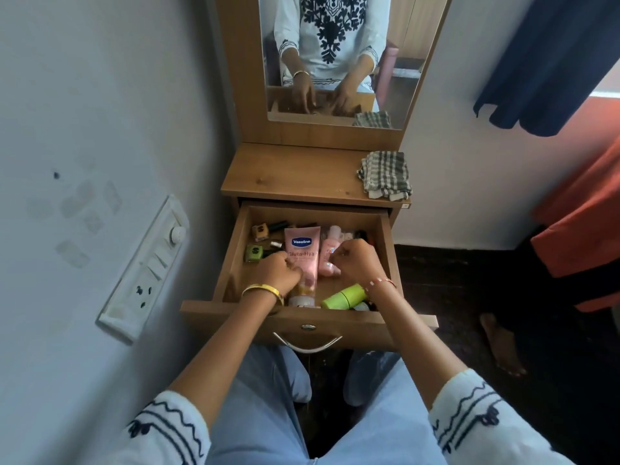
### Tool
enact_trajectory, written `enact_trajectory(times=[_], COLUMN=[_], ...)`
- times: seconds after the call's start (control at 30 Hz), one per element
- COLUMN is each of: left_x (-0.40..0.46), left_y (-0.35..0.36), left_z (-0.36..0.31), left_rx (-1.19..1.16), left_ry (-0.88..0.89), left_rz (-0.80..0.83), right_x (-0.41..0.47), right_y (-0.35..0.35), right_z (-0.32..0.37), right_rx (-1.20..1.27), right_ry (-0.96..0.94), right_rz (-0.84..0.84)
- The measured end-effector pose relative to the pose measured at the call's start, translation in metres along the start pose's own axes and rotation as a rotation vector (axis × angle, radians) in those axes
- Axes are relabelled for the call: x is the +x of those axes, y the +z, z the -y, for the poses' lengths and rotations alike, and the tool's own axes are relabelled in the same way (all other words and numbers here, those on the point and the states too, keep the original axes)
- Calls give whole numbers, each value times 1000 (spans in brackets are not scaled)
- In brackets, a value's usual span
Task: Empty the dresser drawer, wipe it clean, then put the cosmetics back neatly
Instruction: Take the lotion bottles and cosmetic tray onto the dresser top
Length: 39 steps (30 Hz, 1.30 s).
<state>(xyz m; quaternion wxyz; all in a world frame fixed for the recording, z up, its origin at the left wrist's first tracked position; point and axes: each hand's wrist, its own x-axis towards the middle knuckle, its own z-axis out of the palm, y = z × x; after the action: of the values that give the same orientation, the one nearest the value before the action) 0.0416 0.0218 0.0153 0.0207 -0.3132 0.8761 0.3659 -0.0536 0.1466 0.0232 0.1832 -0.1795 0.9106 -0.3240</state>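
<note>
The wooden dresser drawer (235, 263) is pulled out and holds several cosmetics. A pink Vaseline tube (302, 253) lies in the middle. My left hand (276, 273) curls its fingers against the tube's left side. My right hand (357, 260) is curled over a small pink bottle (327, 256). A green bottle (345, 296) lies near the drawer front. Nail polish bottles, one green (254, 253) and one brown (260, 231), lie at the back left. What my fingertips hold is hidden.
A folded checked cloth (385, 174) sits on the right of the dresser top (288, 176). A mirror (335, 55) stands behind. A switchboard (147, 266) is on the left wall. A bare foot (501, 344) and orange fabric (583, 236) are at the right.
</note>
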Motion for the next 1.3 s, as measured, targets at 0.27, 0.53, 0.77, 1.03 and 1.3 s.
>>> enact_trajectory(times=[0.27, 0.53, 0.77, 1.03, 1.3], left_x=[22, 25, 22, 12, 26], left_y=[18, 27, 17, 10, -41], left_z=[-3, 3, 3, -3, -12], left_rx=[-75, 39, -202, -444, -682], left_ry=[-156, -124, -186, -75, 15], left_rz=[33, 56, 74, -33, -290], right_x=[38, 42, 35, 26, 36], right_y=[32, 36, 35, 28, -2], right_z=[-16, -21, -21, -13, 34], right_rx=[215, 185, 281, 431, 698], right_ry=[284, 249, 232, 217, 124], right_rz=[-60, 3, 106, 111, 124])
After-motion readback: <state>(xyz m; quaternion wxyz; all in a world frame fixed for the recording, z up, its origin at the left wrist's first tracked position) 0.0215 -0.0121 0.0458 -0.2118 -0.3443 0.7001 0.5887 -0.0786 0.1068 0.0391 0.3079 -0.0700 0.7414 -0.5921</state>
